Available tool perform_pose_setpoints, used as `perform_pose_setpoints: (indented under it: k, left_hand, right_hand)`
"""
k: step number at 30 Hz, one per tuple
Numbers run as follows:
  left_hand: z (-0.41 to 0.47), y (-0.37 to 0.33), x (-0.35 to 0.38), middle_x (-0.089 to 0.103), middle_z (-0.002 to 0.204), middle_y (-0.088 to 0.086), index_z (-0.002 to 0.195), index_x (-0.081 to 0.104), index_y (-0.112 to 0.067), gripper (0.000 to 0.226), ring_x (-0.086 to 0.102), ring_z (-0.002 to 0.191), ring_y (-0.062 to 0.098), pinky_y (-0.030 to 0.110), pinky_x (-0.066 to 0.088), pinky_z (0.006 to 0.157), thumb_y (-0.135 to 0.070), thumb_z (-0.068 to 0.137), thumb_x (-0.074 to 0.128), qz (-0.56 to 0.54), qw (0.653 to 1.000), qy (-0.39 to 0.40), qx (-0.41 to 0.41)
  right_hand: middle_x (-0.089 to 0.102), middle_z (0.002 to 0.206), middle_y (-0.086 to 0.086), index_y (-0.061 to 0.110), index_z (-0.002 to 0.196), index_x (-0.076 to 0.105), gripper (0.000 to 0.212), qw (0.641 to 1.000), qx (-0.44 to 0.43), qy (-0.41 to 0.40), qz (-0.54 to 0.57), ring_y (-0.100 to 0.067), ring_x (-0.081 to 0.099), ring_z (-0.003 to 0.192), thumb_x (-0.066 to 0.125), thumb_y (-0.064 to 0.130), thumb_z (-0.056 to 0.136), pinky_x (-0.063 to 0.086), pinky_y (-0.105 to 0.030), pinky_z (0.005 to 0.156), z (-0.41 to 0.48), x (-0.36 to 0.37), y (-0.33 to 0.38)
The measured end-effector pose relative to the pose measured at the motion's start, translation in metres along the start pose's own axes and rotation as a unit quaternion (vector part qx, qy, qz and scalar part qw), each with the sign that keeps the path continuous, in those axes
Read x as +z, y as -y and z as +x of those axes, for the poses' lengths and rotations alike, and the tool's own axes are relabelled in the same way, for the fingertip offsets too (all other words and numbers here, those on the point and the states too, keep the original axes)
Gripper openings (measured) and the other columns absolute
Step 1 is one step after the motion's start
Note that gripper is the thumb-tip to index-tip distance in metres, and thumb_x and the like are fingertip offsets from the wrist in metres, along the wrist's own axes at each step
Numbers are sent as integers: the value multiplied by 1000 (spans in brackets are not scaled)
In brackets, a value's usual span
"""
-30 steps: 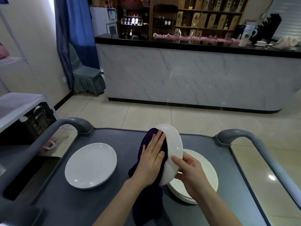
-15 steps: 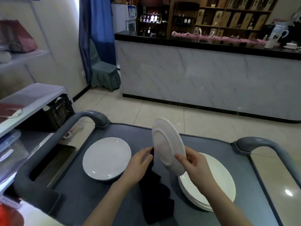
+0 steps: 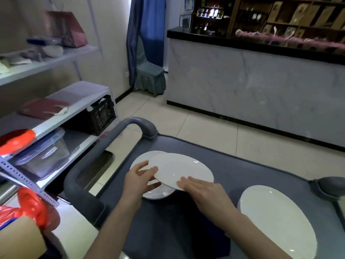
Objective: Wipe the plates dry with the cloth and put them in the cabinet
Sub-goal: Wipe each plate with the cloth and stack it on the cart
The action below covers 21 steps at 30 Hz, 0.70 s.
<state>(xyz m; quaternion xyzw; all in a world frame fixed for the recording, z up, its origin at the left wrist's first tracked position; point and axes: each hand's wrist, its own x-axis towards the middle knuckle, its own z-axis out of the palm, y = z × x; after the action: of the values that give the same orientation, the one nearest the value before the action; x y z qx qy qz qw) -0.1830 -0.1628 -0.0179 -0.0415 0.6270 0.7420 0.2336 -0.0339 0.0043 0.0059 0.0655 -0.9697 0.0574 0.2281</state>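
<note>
Both hands hold one white plate (image 3: 183, 170) low over the grey cart (image 3: 242, 165), on its left part. The plate is nearly flat, a little tilted, and it covers most of a second plate (image 3: 143, 156) which lies on the cart under it. I cannot tell if the two plates touch.

The left hand (image 3: 138, 179) takes the left edge of the upper plate. Its grip is a pinch: the thumb lies on top of the rim and the fingers (image 3: 154, 186) are curled below it. The right hand (image 3: 207, 191) is at the near edge of the same plate. Its fingers are straight and close together and lie flat on the rim. Its thumb is hidden, so I cannot tell if it reaches under the plate.

The dark cloth (image 3: 196, 230) lies in a heap on the cart, between the two forearms, and no hand touches it. On the right part of the cart is a stack of white plates (image 3: 276, 217), well apart from the two on the left.

Left of the cart stands a metal shelf (image 3: 61, 113) with a black crate (image 3: 100, 114) and a clear box (image 3: 43, 156). Behind the cart is a bar (image 3: 252, 81) with a marble front, and beside a blue curtain (image 3: 147, 25) stands a covered chair (image 3: 149, 77).
</note>
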Motion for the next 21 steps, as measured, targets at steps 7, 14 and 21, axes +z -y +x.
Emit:
perform_pose_setpoints:
  k: [7,14,21]
  left_hand:
    - [27,12,-47,71,99,15,121,62,-9,41,70,80,29,33,59,55,10,84,61,-33,997,-67,-29]
    - [54,22,-79,77,89,0,112,65,-21,43,73,84,28,34,58,59,11,85,58,-29,995,-86,-27]
    - [68,34,-79,77,91,-3,117,62,-25,42,73,79,12,33,59,58,7,89,57,32,997,-63,-8]
  right_hand:
    - [52,144,20,34,135,60,47,968,86,173,160,-5,45,138,73,32,90,43,-28,109,29,54,2]
    - [51,134,10,27,141,52,59,866,405,62,285,-8,50,120,75,30,88,40,-26,102,57,82,-23]
    - [74,104,1,26,112,75,37,767,528,21,364,-12,67,88,64,2,86,48,-16,71,65,118,-18]
